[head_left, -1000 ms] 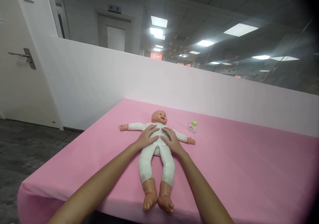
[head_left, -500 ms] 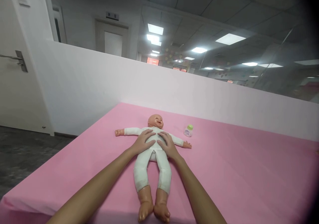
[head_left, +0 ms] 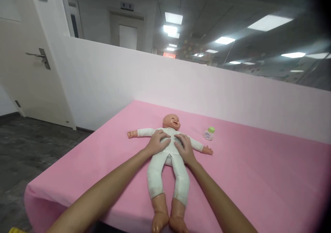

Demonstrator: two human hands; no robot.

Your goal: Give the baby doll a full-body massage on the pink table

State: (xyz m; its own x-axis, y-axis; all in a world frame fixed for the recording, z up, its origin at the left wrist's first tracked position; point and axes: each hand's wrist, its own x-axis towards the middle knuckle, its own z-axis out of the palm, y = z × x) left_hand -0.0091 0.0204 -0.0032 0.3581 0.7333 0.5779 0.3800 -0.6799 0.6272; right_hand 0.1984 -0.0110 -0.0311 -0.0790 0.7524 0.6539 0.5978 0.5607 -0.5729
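Doll [head_left: 167, 164] lies face up on the pink table [head_left: 258, 177], head toward the white wall [head_left: 181, 88] and feet at the near edge. It wears a white suit; both arms are spread wide and the 2 bare feet point at the camera, side by side and touching.

The table runs from the wall toward the camera, and the doll lies left of its middle. The wall stands just behind the doll's head, and above it is glass showing ceiling lights. A white door [head_left: 28, 74] with a metal handle [head_left: 38, 56] stands far left of the doll, beyond the table's corner.

The left hand [head_left: 157, 142] lies flat on the doll's chest, palm down, fingers spread and uncurled, gripping nothing. The right hand [head_left: 184, 146] lies the same way just beside it on the doll's belly, fingers loose and pressed on the cloth, also gripping nothing. The 2 hands nearly meet at the doll's midline, and both forearms reach in from the near edge on either side of the doll's legs.

A small bottle [head_left: 209, 133] with a green cap stands to the right of the doll's head, near its outstretched hand but apart from it.
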